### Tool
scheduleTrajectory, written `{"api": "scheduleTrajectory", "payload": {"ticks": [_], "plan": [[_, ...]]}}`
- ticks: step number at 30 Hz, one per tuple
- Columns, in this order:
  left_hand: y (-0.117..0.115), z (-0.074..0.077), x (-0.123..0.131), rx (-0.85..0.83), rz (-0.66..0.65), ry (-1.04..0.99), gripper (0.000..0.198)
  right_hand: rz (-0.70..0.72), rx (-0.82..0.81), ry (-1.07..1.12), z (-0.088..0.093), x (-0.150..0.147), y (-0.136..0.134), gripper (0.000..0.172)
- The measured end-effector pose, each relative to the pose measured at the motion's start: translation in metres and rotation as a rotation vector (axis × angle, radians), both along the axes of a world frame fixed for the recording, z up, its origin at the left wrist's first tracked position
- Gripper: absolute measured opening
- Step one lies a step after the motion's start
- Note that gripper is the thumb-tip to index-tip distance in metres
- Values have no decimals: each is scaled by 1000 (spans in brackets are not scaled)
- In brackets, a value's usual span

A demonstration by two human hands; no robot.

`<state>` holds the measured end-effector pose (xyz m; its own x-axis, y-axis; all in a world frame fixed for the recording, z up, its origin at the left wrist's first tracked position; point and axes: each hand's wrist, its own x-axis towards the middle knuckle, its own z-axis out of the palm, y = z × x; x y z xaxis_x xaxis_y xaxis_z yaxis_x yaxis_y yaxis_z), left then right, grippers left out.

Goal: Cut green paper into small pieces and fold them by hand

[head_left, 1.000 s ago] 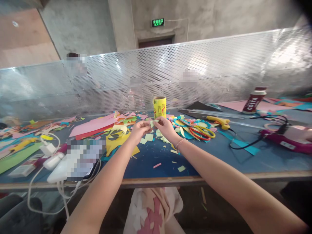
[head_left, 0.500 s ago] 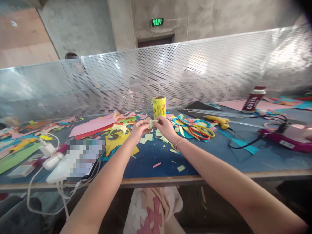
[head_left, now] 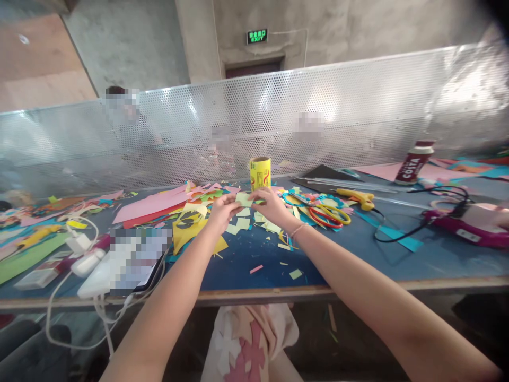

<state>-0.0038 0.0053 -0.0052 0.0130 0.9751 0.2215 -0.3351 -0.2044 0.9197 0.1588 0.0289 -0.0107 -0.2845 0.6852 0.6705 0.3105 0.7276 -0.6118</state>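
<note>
A small pale green piece of paper (head_left: pixel 244 199) is stretched out above the table between my two hands. My left hand (head_left: pixel 224 212) pinches its left edge with the fingertips. At its right edge are the fingers of my right hand (head_left: pixel 273 207), closed on the paper. Just behind the hands stands an upright yellow cardboard tube (head_left: pixel 260 172), its lower part hidden by my right hand. Several loose pale green paper pieces (head_left: pixel 237 226) lie on the blue tabletop under and around my hands.
Yellow-and-red-handled scissors (head_left: pixel 329 216) and a yellow glue gun (head_left: pixel 356 198) lie to the right, near a brown bottle (head_left: pixel 414 163). At left are pink paper (head_left: pixel 153 204), a phone (head_left: pixel 145 260) and white cables. A perforated metal screen (head_left: pixel 254 116) borders the back; people show blurred beyond it.
My hands have moved slightly apart. The pale green paper, mostly covered by my fingers before, now shows flat between them.
</note>
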Motion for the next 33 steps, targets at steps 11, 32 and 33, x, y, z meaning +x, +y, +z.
{"api": "scheduleTrajectory", "payload": {"ticks": [11,32,33], "plan": [[-1,1,0,-54,-23,-25,20,-79,365,-183,5,0,-13,13],[-6,4,4,-33,-179,-14,23,-121,162,-23,7,-3,-12,9],[-6,4,4,-24,-176,-9,23,-128,168,-23,7,-3,-12,8]]}}
